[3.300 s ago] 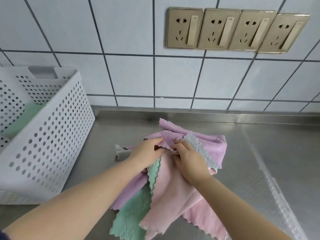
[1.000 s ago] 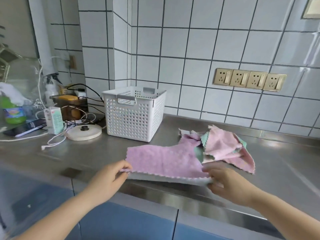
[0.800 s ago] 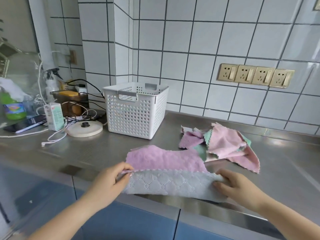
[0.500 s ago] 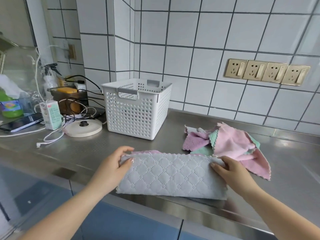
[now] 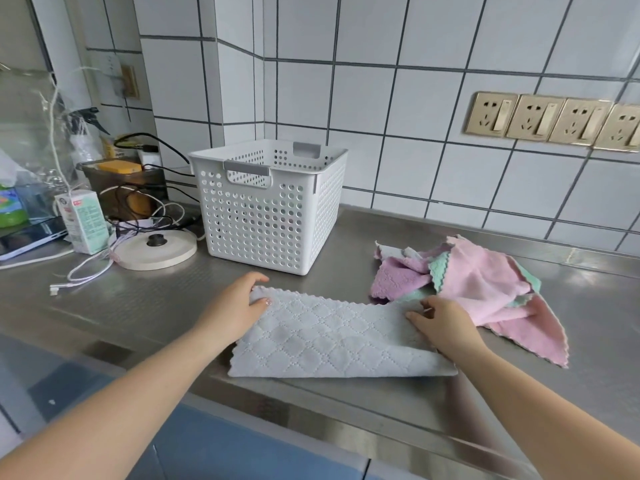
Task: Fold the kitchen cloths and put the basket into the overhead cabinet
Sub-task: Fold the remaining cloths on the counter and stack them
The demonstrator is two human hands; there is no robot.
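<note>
Grey cloth (image 5: 332, 337) lies folded in half on the steel worktop (image 5: 145, 303), near its front edge, quilted side up, fold line toward the person. Left hand (image 5: 239, 306) grips the cloth's far left corner: thumb on top, fingers curled over the scalloped edge. Right hand (image 5: 443, 323) pinches the far right corner, fingertips bent onto the fabric, palm resting on the cloth.

Cloth pile (image 5: 478, 285) sits just beyond and right of the right hand: pink, purple and mint pieces, loose and crumpled, one pink corner trailing toward the front right. The pile's lower left edge touches or nearly touches the grey cloth; cannot tell which.

Basket (image 5: 270, 209), white and perforated, stands upright behind the grey cloth, against the tiled wall corner. Contents not visible from this angle.

Left of the basket: round lid (image 5: 156, 247), carton (image 5: 83, 220), tangled cables (image 5: 90, 271). Socket row (image 5: 554, 121) on the wall at right.
</note>
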